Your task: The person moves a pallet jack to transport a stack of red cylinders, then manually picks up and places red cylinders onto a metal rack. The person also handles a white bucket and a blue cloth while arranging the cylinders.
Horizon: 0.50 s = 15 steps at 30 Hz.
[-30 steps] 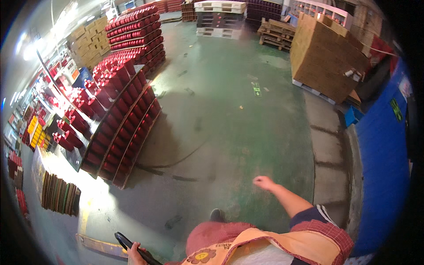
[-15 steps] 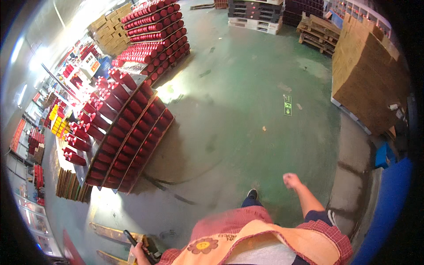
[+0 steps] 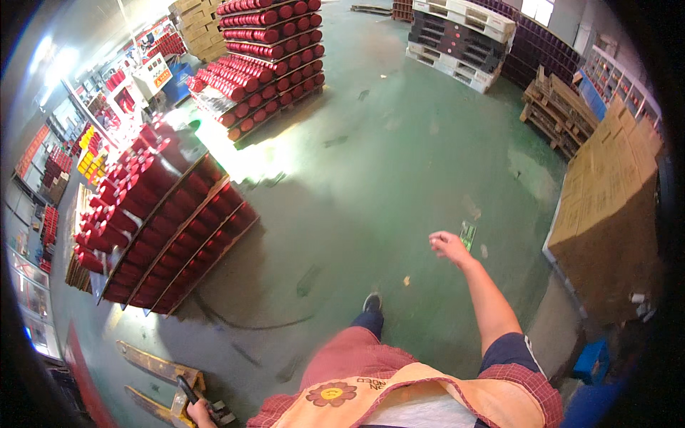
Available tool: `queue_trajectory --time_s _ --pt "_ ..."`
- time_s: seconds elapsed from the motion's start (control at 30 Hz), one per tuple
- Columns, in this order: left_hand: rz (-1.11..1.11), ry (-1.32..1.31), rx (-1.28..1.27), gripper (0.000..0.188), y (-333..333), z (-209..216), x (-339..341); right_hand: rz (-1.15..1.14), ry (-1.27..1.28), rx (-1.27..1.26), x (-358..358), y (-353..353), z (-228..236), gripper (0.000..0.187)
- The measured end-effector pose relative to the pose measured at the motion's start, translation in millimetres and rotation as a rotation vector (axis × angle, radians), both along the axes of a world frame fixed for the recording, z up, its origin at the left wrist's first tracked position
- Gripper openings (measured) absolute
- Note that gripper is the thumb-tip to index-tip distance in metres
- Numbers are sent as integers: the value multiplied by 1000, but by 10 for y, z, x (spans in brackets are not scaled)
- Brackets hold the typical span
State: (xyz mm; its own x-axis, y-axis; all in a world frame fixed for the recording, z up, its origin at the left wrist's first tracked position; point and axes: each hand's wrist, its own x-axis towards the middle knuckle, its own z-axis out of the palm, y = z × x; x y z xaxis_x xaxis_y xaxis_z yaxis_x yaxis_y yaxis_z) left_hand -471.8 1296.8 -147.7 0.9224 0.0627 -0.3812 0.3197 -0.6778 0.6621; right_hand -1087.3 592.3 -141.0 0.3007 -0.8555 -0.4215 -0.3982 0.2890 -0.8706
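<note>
pallet jack (image 3: 180, 409), lower left: black handle (image 3: 186, 389) held in left hand (image 3: 200, 411), fingers wrapped round it. yellow forks (image 3: 146, 359) point left, near that hand. right hand (image 3: 449, 246) looks empty, fingers loosely curled, out over green floor (image 3: 357, 228). farther off: tiered red cylinders (image 3: 168, 242) left, white and black pallets (image 3: 460, 44) stacked at top, cardboard box stack (image 3: 606, 207) right.

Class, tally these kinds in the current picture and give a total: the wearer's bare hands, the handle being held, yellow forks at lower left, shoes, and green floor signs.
Hands: 2 (left hand, right hand)
Black handle: 1
Yellow forks: 2
Shoe: 1
Green floor sign: 1
Total: 7
</note>
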Motion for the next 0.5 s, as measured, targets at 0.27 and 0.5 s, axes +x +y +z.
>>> queue_trajectory --time_s 0.27,0.5 --pt "5 -45 219 20 -2380 339 -833 -139 218 198 -1002 -1661 -101 28" --pt "-17 -106 297 24 -4815 484 -1465 168 282 200 -1013 -3788 -581 31"
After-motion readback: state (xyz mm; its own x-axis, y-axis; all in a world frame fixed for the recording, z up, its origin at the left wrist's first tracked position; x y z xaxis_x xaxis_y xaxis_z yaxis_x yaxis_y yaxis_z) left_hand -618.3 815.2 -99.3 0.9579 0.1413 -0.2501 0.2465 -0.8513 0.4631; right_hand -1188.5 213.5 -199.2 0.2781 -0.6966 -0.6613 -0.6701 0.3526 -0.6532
